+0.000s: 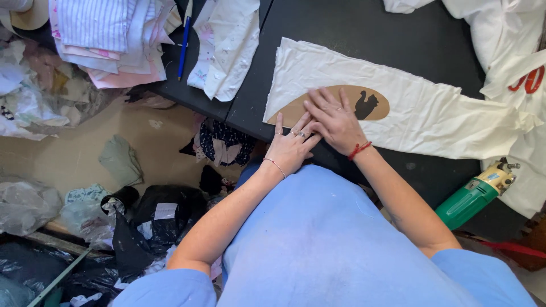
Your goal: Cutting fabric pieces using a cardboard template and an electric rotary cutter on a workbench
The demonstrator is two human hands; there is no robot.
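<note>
Head view shows both flat, open hands, left hand [290, 149] and right hand [335, 120], pressing a tan oval cardboard template [333, 105] onto white cloth [432, 116]. Cloth lies spread on the black counter [364, 28], uncut around the template.

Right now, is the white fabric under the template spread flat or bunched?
Spread flat: the white fabric lies open on the black table, the oval template on it under both hands.

template [341, 104]: brown cardboard oval, black animal silhouette near its right end; lies flat on the cloth, long axis left-right, left tip at the cloth's lower left edge; middle part hidden under hands
cloth [421, 113]: white strip, raw cut edges, spread flat on the dark table, runs from upper left to right; a few creases on the right half
</note>
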